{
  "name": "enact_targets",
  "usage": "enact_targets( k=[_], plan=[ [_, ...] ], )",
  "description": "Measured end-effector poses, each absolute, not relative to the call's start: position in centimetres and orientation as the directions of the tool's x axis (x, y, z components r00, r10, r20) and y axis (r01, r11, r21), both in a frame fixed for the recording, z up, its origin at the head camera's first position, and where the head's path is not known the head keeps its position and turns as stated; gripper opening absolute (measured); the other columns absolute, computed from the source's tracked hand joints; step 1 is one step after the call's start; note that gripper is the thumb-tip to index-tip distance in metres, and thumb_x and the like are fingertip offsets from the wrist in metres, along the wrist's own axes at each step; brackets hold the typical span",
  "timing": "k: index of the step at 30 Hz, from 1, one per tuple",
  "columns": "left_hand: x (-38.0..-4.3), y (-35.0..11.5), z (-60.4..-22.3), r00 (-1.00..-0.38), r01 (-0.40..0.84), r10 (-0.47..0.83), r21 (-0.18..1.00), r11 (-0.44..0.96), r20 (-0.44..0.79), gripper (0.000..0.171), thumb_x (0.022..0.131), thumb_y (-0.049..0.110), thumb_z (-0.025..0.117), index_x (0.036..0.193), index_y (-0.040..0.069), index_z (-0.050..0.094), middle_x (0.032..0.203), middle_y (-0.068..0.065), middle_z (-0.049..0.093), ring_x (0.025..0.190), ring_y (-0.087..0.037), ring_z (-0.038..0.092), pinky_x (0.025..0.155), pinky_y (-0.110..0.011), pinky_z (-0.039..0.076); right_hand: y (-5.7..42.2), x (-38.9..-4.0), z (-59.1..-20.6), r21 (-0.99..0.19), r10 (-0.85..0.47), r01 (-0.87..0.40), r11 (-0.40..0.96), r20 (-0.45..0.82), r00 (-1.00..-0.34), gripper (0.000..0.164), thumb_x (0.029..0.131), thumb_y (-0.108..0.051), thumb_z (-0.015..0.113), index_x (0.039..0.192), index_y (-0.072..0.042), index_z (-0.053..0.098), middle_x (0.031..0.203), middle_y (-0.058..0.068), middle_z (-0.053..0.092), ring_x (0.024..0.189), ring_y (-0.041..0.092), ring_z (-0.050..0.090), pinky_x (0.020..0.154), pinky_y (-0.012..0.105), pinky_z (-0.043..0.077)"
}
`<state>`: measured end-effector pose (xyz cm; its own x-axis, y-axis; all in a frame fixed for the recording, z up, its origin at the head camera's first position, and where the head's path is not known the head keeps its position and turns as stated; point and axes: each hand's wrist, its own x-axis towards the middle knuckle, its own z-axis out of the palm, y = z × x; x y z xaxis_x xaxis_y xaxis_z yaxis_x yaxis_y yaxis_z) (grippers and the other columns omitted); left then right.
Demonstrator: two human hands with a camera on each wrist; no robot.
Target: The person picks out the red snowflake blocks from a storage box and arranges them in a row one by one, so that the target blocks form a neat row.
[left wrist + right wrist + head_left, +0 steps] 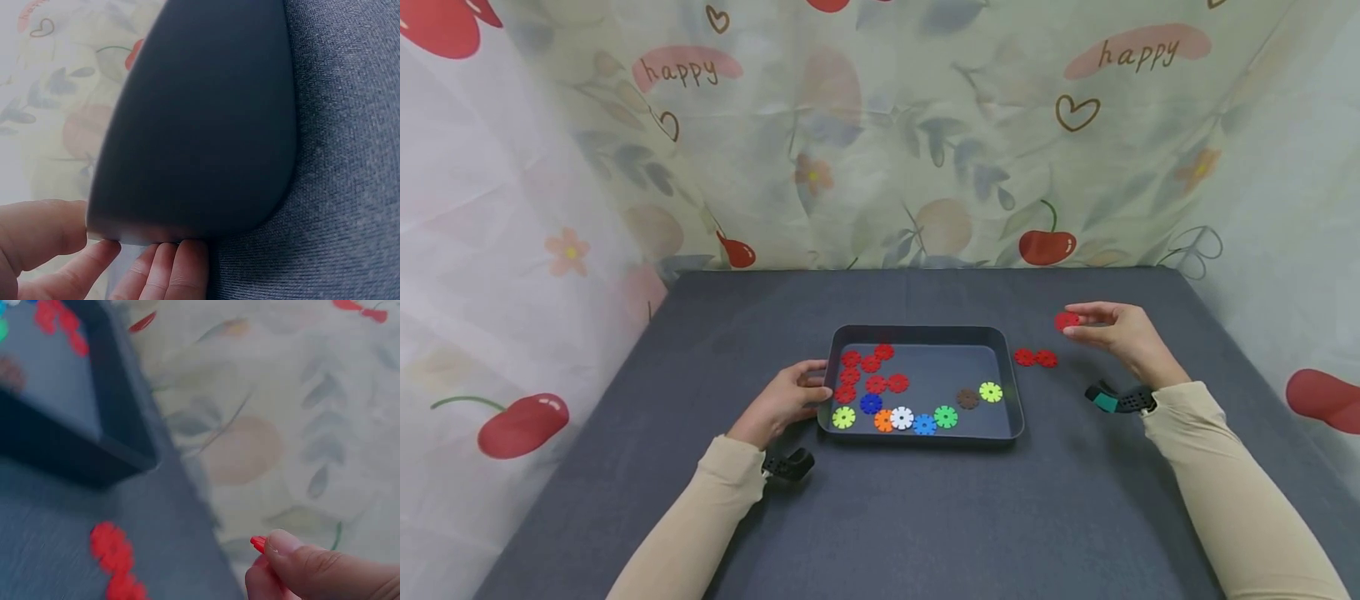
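My right hand (1123,337) pinches a red notched plastic disc (1065,321) between thumb and fingertips, raised to the right of the dark tray (917,335). In the right wrist view, only the edge of this disc (257,544) pokes out past the thumb. Two red discs (1035,358) lie side by side on the table, just off the tray's right wall. My left hand (782,400) holds the tray at its left side. The left wrist view has the thumb at the tray's rim and the other fingers (190,269) against its outer wall.
Inside the tray, several red discs (876,384) are grouped at the left. Blue, white, orange, green, yellow-green and brown discs (967,398) lie along its front and right. A grey cloth covers the table (910,517), and a printed curtain (880,208) hangs behind it.
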<state>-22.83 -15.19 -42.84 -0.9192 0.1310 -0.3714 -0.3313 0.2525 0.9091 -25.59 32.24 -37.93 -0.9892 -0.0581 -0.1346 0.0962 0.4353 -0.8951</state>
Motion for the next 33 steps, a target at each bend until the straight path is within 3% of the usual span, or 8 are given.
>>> enact_targets(
  k=[4, 11, 33],
  plan=[
    [-22.9, -15.2, -42.8, -0.919, -0.336, 0.126, 0.908, 0.251, -0.374, 0.058, 0.092, 0.002, 0.062, 0.146, 0.009, 0.039, 0.14, -0.022, 0.05, 0.122, -0.034, 0.054, 0.104, -0.056, 0.04, 32.6, -25.9, -39.5, -0.847, -0.042, 0.107, 0.521, -0.15, -0.988, 0.059, 0.087, -0.028, 0.073, 0.134, 0.002, 0.053, 0.091, -0.009, 0.064, 0.082, 0.002, 0.066, 0.082, 0.028, 0.057],
    [-22.9, -15.1, -42.7, -0.914, -0.347, 0.122, 0.903, 0.255, -0.386, 0.058, 0.092, 0.002, 0.062, 0.146, 0.009, 0.039, 0.14, -0.022, 0.05, 0.122, -0.034, 0.054, 0.105, -0.056, 0.04, 33.4, -26.2, -41.6, -0.818, -0.032, 0.176, 0.548, -0.231, -0.972, 0.054, 0.087, -0.018, 0.073, 0.132, 0.006, 0.053, 0.082, -0.01, 0.067, 0.075, 0.001, 0.062, 0.074, 0.023, 0.056],
    [-23.0, -15.1, -43.0, -0.918, -0.344, 0.107, 0.902, 0.261, -0.381, 0.058, 0.091, 0.001, 0.062, 0.145, 0.009, 0.041, 0.138, -0.022, 0.051, 0.121, -0.033, 0.054, 0.104, -0.057, 0.04, 33.4, -26.4, -42.8, -0.735, -0.006, 0.185, 0.653, -0.249, -0.968, 0.053, 0.085, -0.016, 0.075, 0.129, 0.007, 0.056, 0.089, 0.003, 0.066, 0.074, 0.007, 0.06, 0.067, 0.023, 0.057]
  ],
)
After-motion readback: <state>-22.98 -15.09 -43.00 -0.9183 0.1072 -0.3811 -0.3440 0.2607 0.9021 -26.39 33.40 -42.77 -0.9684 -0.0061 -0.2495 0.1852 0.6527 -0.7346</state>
